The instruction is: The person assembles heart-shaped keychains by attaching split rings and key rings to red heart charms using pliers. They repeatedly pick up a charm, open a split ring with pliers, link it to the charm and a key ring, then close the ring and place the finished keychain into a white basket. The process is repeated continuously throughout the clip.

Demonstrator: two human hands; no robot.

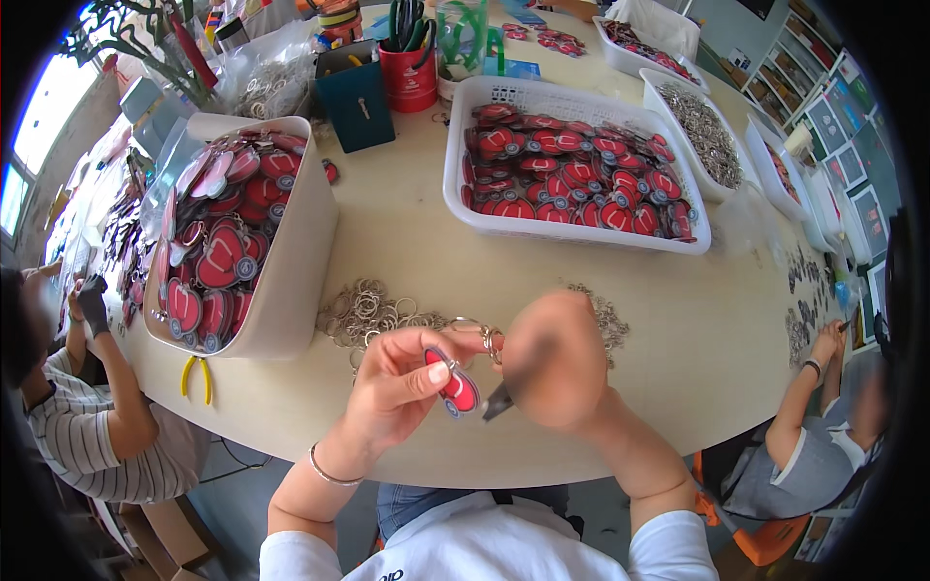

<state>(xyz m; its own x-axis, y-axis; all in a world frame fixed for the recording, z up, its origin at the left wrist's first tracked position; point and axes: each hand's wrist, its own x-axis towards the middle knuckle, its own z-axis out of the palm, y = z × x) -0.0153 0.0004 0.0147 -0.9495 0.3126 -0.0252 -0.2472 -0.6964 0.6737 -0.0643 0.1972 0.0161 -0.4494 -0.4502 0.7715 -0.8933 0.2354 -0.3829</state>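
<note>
Your left hand [401,383] pinches the red, oval, glossy tag [461,389] just left of your right hand [557,373], whose grip I can't tell, and loosening that pinch could drop it.

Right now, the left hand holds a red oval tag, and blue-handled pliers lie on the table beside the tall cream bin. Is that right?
Not quite: the head view shows yellow-handled pliers, not blue. The left hand does hold a red oval tag, and the pliers lie on the table beside the tall cream bin.

Brt window [46,108] L, shelves [790,66] R
</note>
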